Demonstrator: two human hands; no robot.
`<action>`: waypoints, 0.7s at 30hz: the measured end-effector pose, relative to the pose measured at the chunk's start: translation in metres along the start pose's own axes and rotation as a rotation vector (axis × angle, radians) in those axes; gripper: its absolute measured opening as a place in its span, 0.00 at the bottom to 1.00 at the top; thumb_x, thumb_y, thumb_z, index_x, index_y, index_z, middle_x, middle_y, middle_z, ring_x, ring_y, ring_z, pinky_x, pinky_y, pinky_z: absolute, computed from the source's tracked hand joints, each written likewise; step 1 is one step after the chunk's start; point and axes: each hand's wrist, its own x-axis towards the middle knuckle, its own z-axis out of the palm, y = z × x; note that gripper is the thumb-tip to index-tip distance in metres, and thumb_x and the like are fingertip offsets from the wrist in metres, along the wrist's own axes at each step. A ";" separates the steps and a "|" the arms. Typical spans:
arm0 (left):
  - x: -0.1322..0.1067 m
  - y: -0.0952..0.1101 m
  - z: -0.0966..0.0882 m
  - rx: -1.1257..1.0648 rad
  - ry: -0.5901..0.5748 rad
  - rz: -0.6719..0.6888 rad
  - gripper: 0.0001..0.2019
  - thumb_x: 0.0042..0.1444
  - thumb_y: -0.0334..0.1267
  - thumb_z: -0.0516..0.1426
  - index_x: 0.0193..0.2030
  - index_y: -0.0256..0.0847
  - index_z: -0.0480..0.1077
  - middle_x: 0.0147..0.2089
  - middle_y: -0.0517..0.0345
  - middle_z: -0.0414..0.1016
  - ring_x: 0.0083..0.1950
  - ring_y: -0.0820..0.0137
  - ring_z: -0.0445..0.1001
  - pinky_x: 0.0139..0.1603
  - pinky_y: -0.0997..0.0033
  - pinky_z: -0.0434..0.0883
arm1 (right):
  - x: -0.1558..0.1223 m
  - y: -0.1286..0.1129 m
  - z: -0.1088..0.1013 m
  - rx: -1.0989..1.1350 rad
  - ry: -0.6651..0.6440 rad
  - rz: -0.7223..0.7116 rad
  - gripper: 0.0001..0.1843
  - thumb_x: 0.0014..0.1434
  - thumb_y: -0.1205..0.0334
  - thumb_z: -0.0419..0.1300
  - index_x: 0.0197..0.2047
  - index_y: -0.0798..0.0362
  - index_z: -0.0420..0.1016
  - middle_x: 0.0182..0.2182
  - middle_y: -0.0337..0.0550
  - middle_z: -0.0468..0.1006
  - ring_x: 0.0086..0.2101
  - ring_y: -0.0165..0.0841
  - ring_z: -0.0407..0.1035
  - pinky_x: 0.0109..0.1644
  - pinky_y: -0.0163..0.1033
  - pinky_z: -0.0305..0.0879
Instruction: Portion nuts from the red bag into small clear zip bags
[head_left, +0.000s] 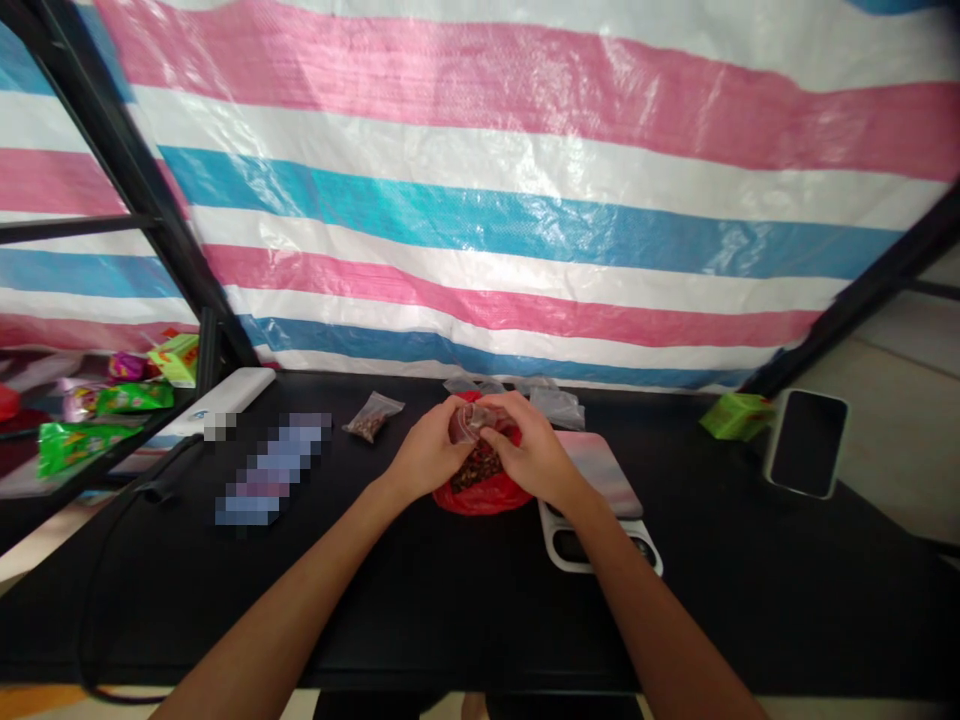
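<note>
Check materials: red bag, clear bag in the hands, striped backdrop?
The red bag looks like thin glossy polythene, going by its crinkled, shiny folds. The clear bag looks like thin transparent plastic film, though the hands hide much of it. The striped backdrop looks like woven plastic tarpaulin: faint weave, sheen, creases.

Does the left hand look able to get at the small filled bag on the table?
Probably yes: the left hand sits close to the small bag, with nothing visible between them, though it is gripping the clear bag for now.
</note>
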 end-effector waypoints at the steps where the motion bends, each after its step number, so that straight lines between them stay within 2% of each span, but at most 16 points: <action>1: 0.000 0.002 0.000 0.030 0.005 0.014 0.13 0.55 0.34 0.60 0.49 0.44 0.70 0.46 0.55 0.78 0.47 0.61 0.76 0.50 0.63 0.71 | 0.000 -0.001 0.000 -0.025 -0.008 -0.030 0.17 0.62 0.72 0.58 0.53 0.48 0.75 0.49 0.46 0.75 0.51 0.39 0.71 0.60 0.48 0.68; 5: -0.001 0.006 0.002 0.103 0.001 0.093 0.14 0.56 0.33 0.59 0.50 0.42 0.71 0.48 0.52 0.78 0.50 0.58 0.75 0.52 0.60 0.70 | -0.001 -0.002 0.001 -0.047 -0.028 -0.133 0.23 0.63 0.77 0.52 0.54 0.46 0.77 0.53 0.47 0.72 0.55 0.39 0.68 0.64 0.48 0.65; 7: -0.002 0.006 0.003 0.117 0.000 0.102 0.14 0.56 0.34 0.59 0.50 0.42 0.71 0.49 0.51 0.78 0.50 0.57 0.75 0.53 0.59 0.70 | -0.001 -0.003 0.002 -0.058 -0.055 -0.124 0.24 0.64 0.75 0.53 0.57 0.45 0.76 0.53 0.47 0.71 0.55 0.39 0.68 0.64 0.48 0.65; 9: -0.002 0.005 0.004 0.139 0.002 0.085 0.14 0.56 0.35 0.59 0.51 0.42 0.71 0.49 0.50 0.78 0.51 0.56 0.75 0.53 0.59 0.70 | -0.001 -0.005 0.003 -0.072 -0.075 -0.070 0.23 0.64 0.72 0.57 0.60 0.45 0.73 0.50 0.46 0.73 0.51 0.39 0.70 0.60 0.47 0.67; 12: -0.002 0.004 0.004 0.179 -0.010 0.070 0.12 0.58 0.38 0.59 0.49 0.43 0.71 0.48 0.51 0.78 0.49 0.56 0.75 0.51 0.59 0.69 | 0.000 -0.007 0.003 -0.083 -0.079 -0.017 0.17 0.65 0.67 0.60 0.56 0.47 0.74 0.46 0.44 0.76 0.46 0.38 0.72 0.55 0.45 0.69; 14: -0.001 0.003 0.003 0.218 -0.003 0.067 0.10 0.59 0.40 0.59 0.47 0.43 0.71 0.46 0.51 0.78 0.48 0.57 0.74 0.49 0.60 0.68 | 0.001 -0.008 0.003 -0.077 -0.066 -0.037 0.14 0.66 0.67 0.59 0.53 0.47 0.75 0.47 0.45 0.76 0.48 0.39 0.71 0.58 0.46 0.68; 17: 0.000 0.002 0.002 0.270 0.036 0.077 0.08 0.59 0.40 0.60 0.44 0.43 0.70 0.44 0.52 0.77 0.48 0.57 0.72 0.48 0.60 0.67 | 0.001 -0.006 0.002 -0.058 -0.032 -0.072 0.16 0.63 0.72 0.57 0.52 0.47 0.74 0.50 0.46 0.75 0.52 0.40 0.70 0.61 0.48 0.66; 21: 0.002 -0.002 -0.001 0.319 0.077 0.134 0.05 0.59 0.37 0.59 0.41 0.42 0.68 0.43 0.52 0.74 0.47 0.58 0.69 0.47 0.60 0.67 | 0.000 0.003 0.001 -0.076 0.014 -0.032 0.17 0.61 0.74 0.57 0.50 0.48 0.72 0.46 0.45 0.75 0.46 0.38 0.72 0.55 0.46 0.69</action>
